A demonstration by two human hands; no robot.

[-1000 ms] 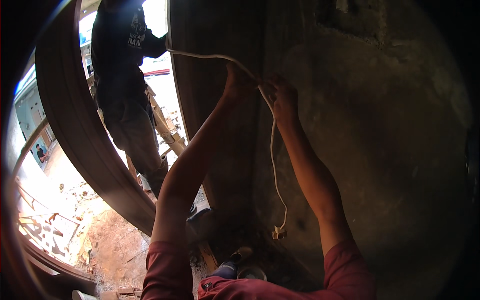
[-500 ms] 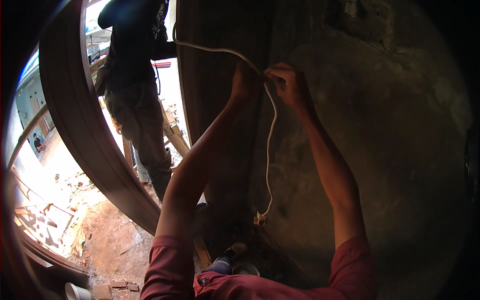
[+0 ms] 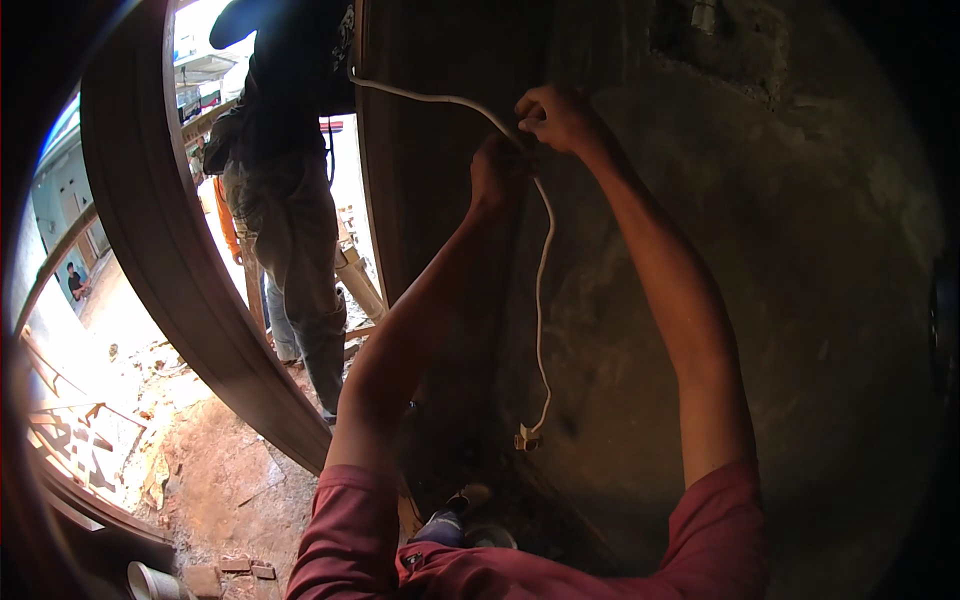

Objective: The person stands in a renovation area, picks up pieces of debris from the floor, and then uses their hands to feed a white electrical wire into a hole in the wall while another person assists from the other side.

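A white cable comes from the door frame, passes by my hands and hangs down in front of the dark wall. At its lower end dangles a small pale fitting, like a plug or socket. My left hand is closed around the cable where it bends downward; its fingers are in shadow. Just above it and to the right, my right hand is raised with thumb and fingertips pinched together close to the cable. Whatever those fingertips hold is too small and dark to make out.
A curved-looking wooden door frame stands on the left. Through the opening, a person in dark clothes stands close by, with rubble around. A rough plaster wall fills the right. A white bucket and bricks lie at lower left.
My right hand has moved up, slightly left, away from the left hand. The left hand has shifted a little right. The hanging fitting swung slightly right, and the person in the doorway moved right.
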